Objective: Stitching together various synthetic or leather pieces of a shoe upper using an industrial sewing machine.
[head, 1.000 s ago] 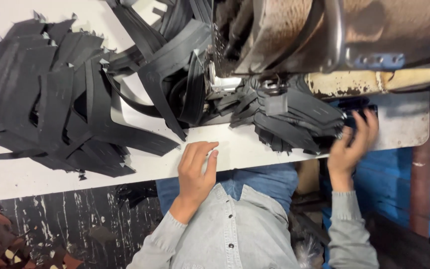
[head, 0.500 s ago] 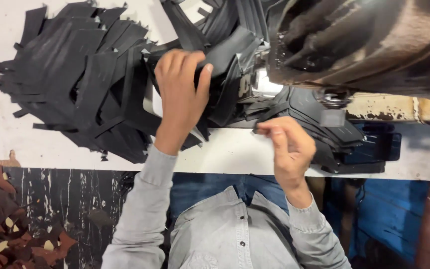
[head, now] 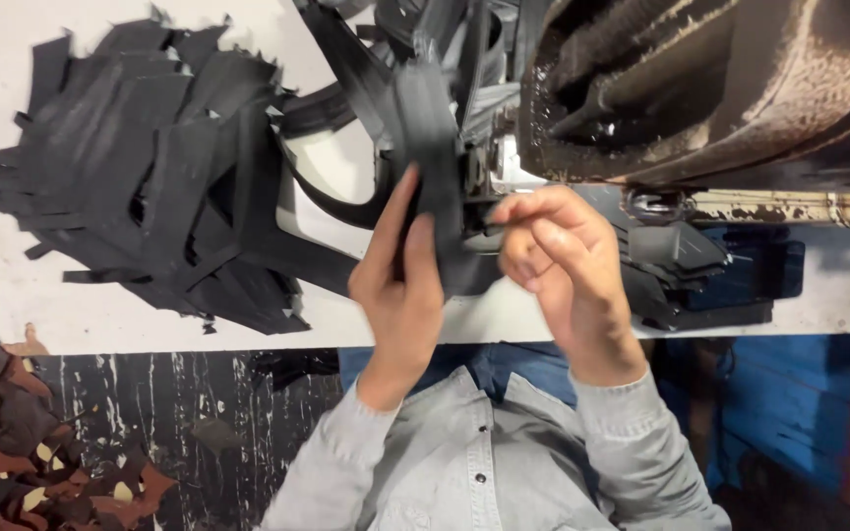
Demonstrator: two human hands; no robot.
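the left hand (head: pixel 400 285) pinches a black leather strip (head: pixel 430 147) upright before the grimy machine (head: pixel 700 88). the right hand (head: pixel 553 251), fingers curled, nips its edge. it looks light and floppy, best gripped near the lower end.

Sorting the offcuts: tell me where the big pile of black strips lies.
In the head view, the pile of black strips lies on the white table, beside the left hand.

Left hand (head: pixel 400 285) grips a black strip (head: pixel 430 147) at the bench's (head: pixel 81 315) near edge; right hand (head: pixel 553 261) pinches it beside the machine (head: pixel 700 88).
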